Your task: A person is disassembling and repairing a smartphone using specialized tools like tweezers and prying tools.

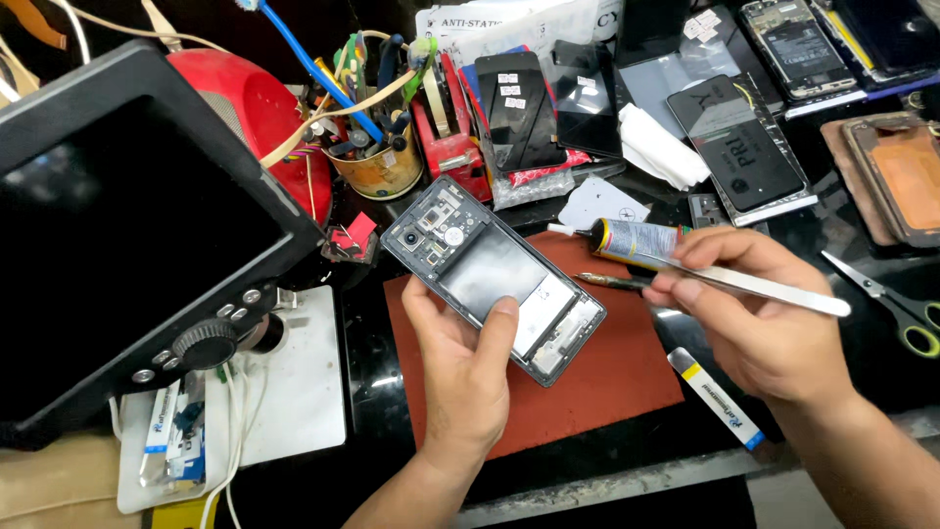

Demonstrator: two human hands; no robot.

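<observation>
Meanwhile, opened phone (493,278) in left hand (465,377); tweezers (774,288) in right hand (759,318)

L hand (468,367) grips opened phone (493,277); R hand (752,315) holds tweezers (754,285).

At the left of my view sits a black monitor (127,235); scissors (896,304) lie far right, a tool-filled cup (377,162) upper centre.

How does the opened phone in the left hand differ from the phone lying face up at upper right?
The opened phone has no back cover, showing camera and parts; the upper-right phone shows a dark screen. The first is gripped by the left hand; the second lies on the bench. Both sit slanted.
</observation>
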